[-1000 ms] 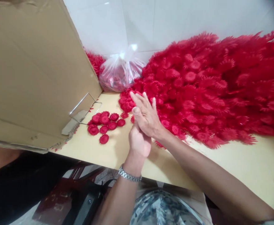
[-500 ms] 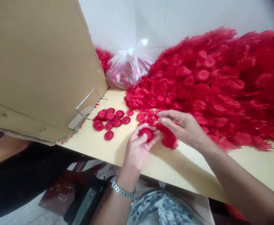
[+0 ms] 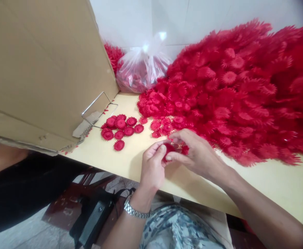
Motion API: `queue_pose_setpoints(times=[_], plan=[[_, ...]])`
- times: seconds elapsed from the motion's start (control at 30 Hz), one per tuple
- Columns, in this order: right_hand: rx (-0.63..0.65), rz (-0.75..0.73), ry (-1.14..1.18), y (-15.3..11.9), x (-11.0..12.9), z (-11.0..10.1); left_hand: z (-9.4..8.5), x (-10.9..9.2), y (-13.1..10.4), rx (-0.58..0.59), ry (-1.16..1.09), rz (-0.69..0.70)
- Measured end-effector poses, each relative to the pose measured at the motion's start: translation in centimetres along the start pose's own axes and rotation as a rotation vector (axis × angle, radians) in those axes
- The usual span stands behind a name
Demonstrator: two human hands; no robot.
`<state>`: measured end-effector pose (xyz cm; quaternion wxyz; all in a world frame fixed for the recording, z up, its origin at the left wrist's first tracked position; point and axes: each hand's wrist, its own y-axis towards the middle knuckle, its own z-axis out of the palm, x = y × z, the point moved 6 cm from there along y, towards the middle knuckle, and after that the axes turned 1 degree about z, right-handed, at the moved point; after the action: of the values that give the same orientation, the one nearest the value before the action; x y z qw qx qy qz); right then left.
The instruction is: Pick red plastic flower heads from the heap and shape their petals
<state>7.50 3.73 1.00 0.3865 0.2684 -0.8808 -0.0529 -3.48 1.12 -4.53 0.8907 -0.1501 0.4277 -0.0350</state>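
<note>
My left hand [image 3: 154, 164], with a metal watch band at the wrist, pinches a small red fringed flower [image 3: 168, 148] between thumb and fingers. From the other side, my right hand [image 3: 196, 152] has its thumb and curled fingers closed about the same flower. Both hands partly cover it, so its layers cannot be made out. To the left lies a small group of compact red flowers [image 3: 120, 123] on the pale table [image 3: 107, 152]. Behind my fingers are loose flat fringed red pieces [image 3: 158, 125], at the edge of a large heap [image 3: 226, 93].
A cardboard box [image 3: 45, 69] stands upright on the left, with a bent wire frame [image 3: 93, 103] at its foot. A tied clear plastic bag [image 3: 143, 69] of red pieces leans by the white wall [image 3: 130, 20]. Another person's dark clothing [image 3: 24, 190] shows at lower left.
My right hand has come left and down from beside the loose pieces onto the flower. The left hand has turned and closed more around it. The view has shifted slightly.
</note>
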Motion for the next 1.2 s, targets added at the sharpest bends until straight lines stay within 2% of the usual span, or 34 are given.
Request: queue_pose_setpoints(times=[0.13, 0.27, 0.37, 0.47, 0.57, 0.67, 0.73, 0.8, 0.97, 1.07, 1.2], plan=[[0.109, -0.019, 0.025, 0.4, -0.3, 1.0, 0.8, 0.6, -0.5, 0.069, -0.127, -0.065], [0.063, -0.078, 0.1, 0.4, -0.3, 0.7, 0.8, 0.9, -0.6, 0.097, -0.122, -0.041], [0.003, -0.114, 0.06, 0.4, -0.1, 0.7, 0.8, 1.0, -0.5, 0.082, -0.084, -0.016], [-0.116, -0.165, -0.102, 0.7, -0.2, 0.0, 0.5, 0.8, -0.4, 0.019, -0.069, 0.013], [-0.246, -0.117, -0.333, 1.4, -1.5, -1.6, 0.1, 0.3, -0.4, -0.032, -0.074, 0.025], [-0.225, -0.019, -0.58, 1.9, -3.0, -2.8, -0.1, 0.0, -0.5, -0.041, -0.106, 0.015], [-0.203, -0.022, -0.658, 1.8, -2.9, -3.1, -0.1, 0.0, -0.4, -0.03, -0.132, 0.004], [-0.174, -0.078, -0.589, 1.5, -2.1, -2.8, 0.1, 0.1, -0.3, -0.016, -0.158, 0.0], [0.037, -0.149, -0.167, 1.0, -0.3, 0.0, 0.6, 0.6, -0.2, 0.03, -0.179, -0.009], [0.028, -0.208, -0.068, 1.1, 0.0, 0.6, 0.7, 0.9, -0.3, 0.043, -0.144, 0.009], [-0.062, -0.305, -0.126, 1.0, 0.1, 0.5, 0.5, 1.0, -0.2, 0.003, -0.104, 0.035]])
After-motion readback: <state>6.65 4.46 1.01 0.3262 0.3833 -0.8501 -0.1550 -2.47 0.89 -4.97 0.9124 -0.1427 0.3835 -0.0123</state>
